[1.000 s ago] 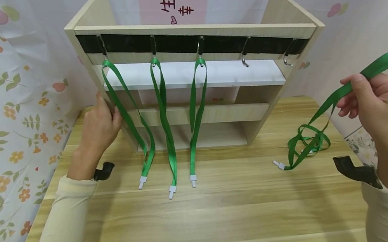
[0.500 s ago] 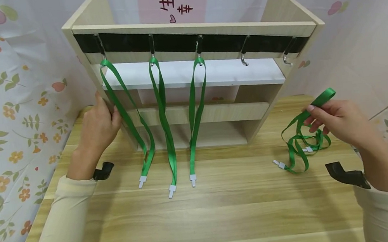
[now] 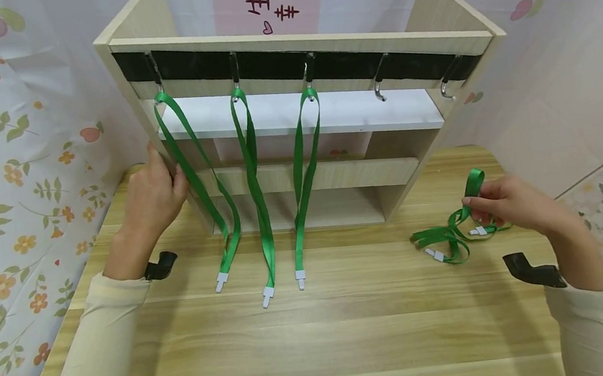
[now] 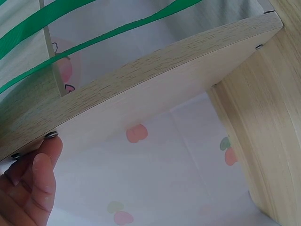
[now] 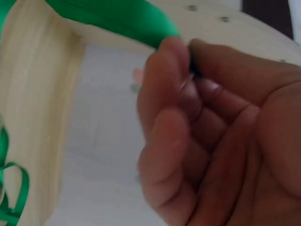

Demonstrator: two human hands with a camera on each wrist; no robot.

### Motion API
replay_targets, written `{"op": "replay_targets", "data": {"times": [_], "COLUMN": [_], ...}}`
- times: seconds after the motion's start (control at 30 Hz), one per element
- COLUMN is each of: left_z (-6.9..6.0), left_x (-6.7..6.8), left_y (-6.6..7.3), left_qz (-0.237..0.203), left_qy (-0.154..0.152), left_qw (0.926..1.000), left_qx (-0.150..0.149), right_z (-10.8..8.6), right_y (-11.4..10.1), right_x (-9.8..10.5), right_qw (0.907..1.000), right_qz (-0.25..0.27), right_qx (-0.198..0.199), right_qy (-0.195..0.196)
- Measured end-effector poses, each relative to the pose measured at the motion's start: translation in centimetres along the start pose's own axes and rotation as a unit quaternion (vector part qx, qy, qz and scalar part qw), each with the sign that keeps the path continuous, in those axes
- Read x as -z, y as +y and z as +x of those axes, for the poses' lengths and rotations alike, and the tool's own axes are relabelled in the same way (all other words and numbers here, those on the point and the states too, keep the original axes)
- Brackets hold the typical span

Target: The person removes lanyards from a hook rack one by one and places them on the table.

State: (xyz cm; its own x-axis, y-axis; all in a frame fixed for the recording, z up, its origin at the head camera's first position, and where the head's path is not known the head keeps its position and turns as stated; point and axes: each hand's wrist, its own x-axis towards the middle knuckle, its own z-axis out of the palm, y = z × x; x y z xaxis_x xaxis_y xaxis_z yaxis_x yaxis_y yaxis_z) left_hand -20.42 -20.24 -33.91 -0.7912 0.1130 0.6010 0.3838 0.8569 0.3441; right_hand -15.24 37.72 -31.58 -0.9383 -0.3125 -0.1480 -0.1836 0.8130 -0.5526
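Note:
At the right, my right hand [image 3: 515, 203] pinches a green lanyard [image 3: 474, 182] between thumb and fingers, its loop sticking up. The right wrist view shows the green strap [image 5: 117, 19] at the fingertips of that hand [image 5: 207, 127]. More green strap and white clips [image 3: 437, 255] lie on the table below. Three green lanyards [image 3: 254, 174] hang from hooks on the wooden rack [image 3: 298, 40]; the two right hooks [image 3: 379, 88] are bare. My left hand [image 3: 152, 196] grips the rack's left side; its fingers [image 4: 44, 174] touch the panel in the left wrist view.
The wooden table [image 3: 338, 342] extends in front of the rack. A white shelf board [image 3: 360, 116] sits behind the hooks. Flowered cloth [image 3: 24, 196] covers the left side, and a pink sign [image 3: 267, 6] with writing is behind the rack.
My right hand has come down and left, bringing the lanyard's loop lower, near the strap on the table. My left hand stays on the rack's side.

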Motion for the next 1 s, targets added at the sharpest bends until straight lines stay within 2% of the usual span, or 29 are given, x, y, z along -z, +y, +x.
{"op": "replay_targets", "data": {"times": [0.1,0.2,0.3,0.4,0.63,0.77,0.87,1.0], "left_z": [0.0,-0.1,-0.1,-0.2,-0.2,-0.2,-0.1,0.0], "left_x": [0.0,0.1,0.1,0.2,0.0,-0.1,-0.1,-0.1], "left_y": [0.0,0.0,0.0,0.0,0.0,0.0,0.0,-0.1], "left_qz": [-0.001,0.0,0.001,0.002,0.001,0.002,0.001,-0.001], "left_qy": [-0.002,-0.004,-0.006,-0.009,-0.003,-0.001,0.0,-0.001], "left_qw": [1.0,1.0,0.9999,0.9998,1.0,1.0,1.0,1.0], "left_qx": [0.002,0.008,0.014,0.015,0.008,0.004,0.004,0.01], "right_z": [0.6,1.4,2.1,2.5,2.9,2.9,2.9,2.8], "right_y": [1.3,2.5,3.5,4.4,5.8,5.4,4.6,2.6], "right_x": [-0.7,-1.6,-2.8,-3.9,-5.9,-5.5,-4.3,-3.0], "right_qw": [0.9988,0.9948,0.9903,0.9886,0.9847,0.9836,0.9867,0.9919], "right_qz": [-0.042,-0.073,-0.076,-0.073,-0.092,-0.085,-0.082,-0.086], "right_qx": [-0.022,-0.051,-0.07,-0.074,-0.084,-0.098,-0.094,-0.075], "right_qy": [-0.014,-0.05,-0.092,-0.11,-0.122,-0.125,-0.105,-0.057]}}
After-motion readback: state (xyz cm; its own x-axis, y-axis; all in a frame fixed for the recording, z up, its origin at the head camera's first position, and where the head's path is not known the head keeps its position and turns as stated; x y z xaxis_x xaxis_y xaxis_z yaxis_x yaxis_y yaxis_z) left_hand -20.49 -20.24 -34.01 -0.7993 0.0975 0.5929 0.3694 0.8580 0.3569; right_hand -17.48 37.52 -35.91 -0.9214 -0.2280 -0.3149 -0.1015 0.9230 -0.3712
